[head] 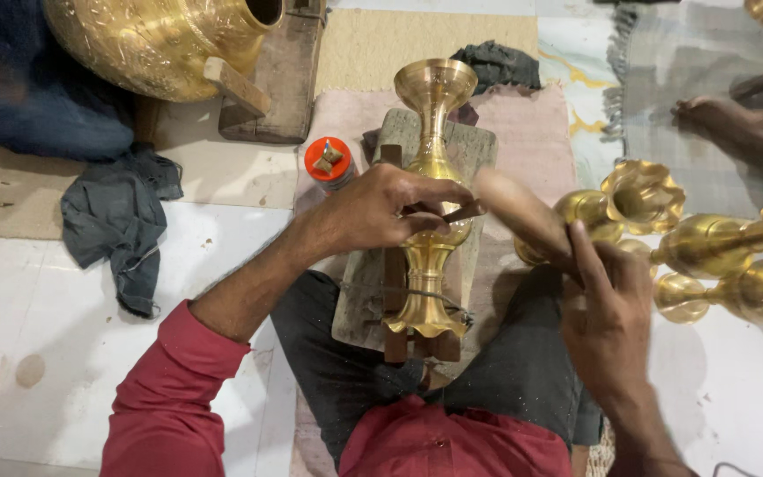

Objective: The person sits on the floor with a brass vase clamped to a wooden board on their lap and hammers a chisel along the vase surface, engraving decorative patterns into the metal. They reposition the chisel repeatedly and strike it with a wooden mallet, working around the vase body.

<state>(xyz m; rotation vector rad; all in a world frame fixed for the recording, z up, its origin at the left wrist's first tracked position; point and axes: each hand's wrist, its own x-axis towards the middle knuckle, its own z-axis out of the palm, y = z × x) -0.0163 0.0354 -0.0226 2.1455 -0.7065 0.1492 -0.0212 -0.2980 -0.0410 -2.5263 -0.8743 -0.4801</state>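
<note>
Tiled floor with mats; on it a wooden block [479, 146] carrying one brass vase [433, 177], lying lengthwise between the person's knees. Left hand [381, 210] — fingers pinched on a thin metal tool [457, 213] set against the vase's waist; right hand [607, 309] — fist closed round a wooden mallet [523, 212] (head just beside the tool). Further brass vases [717, 243] lie at right.

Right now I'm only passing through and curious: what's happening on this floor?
A seated person's left hand presses a thin tool against a brass vase lying on a wooden board across the lap. The right hand holds a wooden mallet beside it. More brass vases lie to the right.
</note>
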